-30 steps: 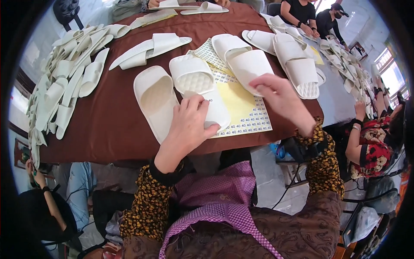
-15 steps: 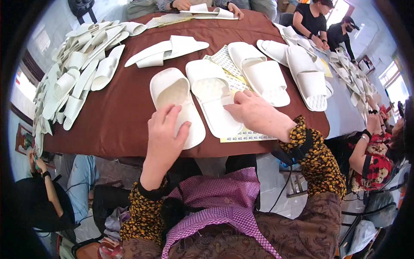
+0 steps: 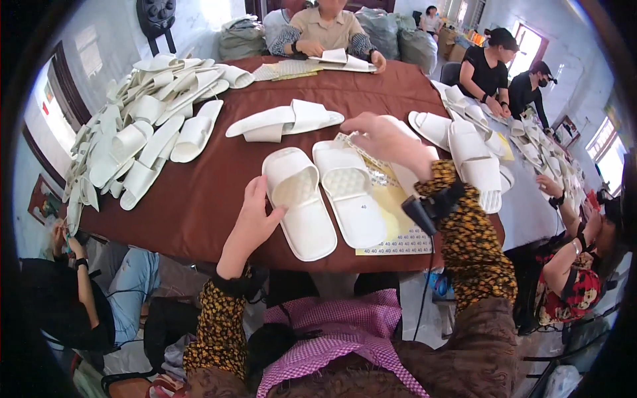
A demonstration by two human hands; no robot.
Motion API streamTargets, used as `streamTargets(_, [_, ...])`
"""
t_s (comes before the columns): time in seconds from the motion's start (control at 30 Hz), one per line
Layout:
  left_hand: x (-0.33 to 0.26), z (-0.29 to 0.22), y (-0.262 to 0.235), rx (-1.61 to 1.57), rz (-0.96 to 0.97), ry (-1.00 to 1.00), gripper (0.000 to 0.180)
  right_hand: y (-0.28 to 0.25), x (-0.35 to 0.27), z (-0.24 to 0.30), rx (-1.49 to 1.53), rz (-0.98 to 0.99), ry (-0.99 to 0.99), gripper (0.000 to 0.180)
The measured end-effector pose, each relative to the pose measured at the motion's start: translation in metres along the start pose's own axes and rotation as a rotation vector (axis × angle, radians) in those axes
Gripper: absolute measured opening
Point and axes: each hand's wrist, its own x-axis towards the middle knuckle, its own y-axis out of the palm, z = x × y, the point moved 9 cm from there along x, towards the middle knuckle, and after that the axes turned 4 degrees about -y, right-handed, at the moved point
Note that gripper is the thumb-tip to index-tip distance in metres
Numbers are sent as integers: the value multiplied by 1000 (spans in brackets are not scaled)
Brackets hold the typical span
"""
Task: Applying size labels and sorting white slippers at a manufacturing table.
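Observation:
Two white slippers lie side by side in front of me, toes away. My left hand [image 3: 255,213] has its fingers apart at the outer edge of the left slipper [image 3: 309,229]. On the footbed of the right slipper [image 3: 355,224] sits a small printed sticker [image 3: 363,207]. My right hand [image 3: 388,140] reaches over the yellow-backed sticker sheet [image 3: 398,229], fingers stretched toward the toe end of a stacked slipper pair [image 3: 312,116]; whether they touch it I cannot tell. Another white slipper [image 3: 403,178] is partly hidden under my right wrist.
A big heap of white slippers [image 3: 142,123] covers the left of the brown-clothed table [image 3: 219,186]. More slippers [image 3: 478,162] lie at right. Across the table a person [image 3: 328,40] handles slippers beside another sticker sheet [image 3: 282,69]. Other people sit right and left.
My right hand has left the right slipper's footbed and moved up and away; a sticker now shows there. My left hand has drawn back to the left slipper's edge. The view has tilted up.

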Motion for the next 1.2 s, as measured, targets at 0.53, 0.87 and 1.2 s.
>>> streamTargets(0.53, [60,27,11,38,381,25,82,59,14,-40,117,301,260,74])
streamTargets(0.87, [40,23,-14,-167,231,-265,87,-59,-11,3,143,-34,195,34])
streamTargets(1.2, [-11,31,-64,-456,-219,-381,84,-135,-79,-28,363,-432,400,42])
